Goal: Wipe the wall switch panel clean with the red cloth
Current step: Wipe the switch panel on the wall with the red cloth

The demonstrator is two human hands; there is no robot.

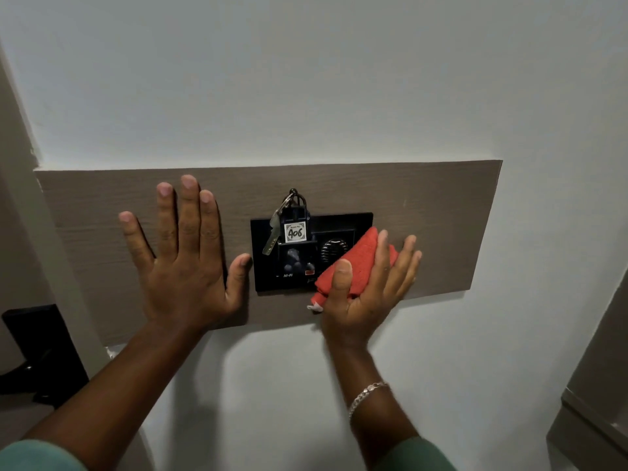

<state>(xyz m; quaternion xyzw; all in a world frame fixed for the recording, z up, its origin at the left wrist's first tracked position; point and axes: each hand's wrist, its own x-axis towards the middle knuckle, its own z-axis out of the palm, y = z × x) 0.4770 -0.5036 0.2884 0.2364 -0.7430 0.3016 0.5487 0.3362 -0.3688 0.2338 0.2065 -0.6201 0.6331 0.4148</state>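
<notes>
A brown wood board [424,205] is fixed flat on a pale wall [306,79], and a black switch panel [339,222] sits in the board's lower middle. A key ring [289,200] hangs at the panel's top edge with a key [272,239] dangling down its left side, and a white tag [295,231] marked 406 lies against the panel's upper left part. A ribbed round knob [332,250] shows in the panel's centre, and small white lettering runs near its lower left corner.

The left hand [185,263] is released — fingers spread wide, palm flat against the board just left of the panel, with the thumb tip touching or almost touching the panel's left edge. It holds nothing.

The right hand [367,287] grasps the red cloth [356,263], folded into a thick pad. The thumb presses on the cloth's near face while the fingers reach behind and beside it, their tips resting toward the board. The cloth covers the panel's right side and lower right corner — its upper tip reaches just beside the knob, and a small pale corner of fabric pokes out below the panel's bottom edge. A silver bracelet [367,397] circles the right wrist. Green sleeves [418,457] show at the bottom. A dark object stands low at the far left, too dim to identify.
</notes>
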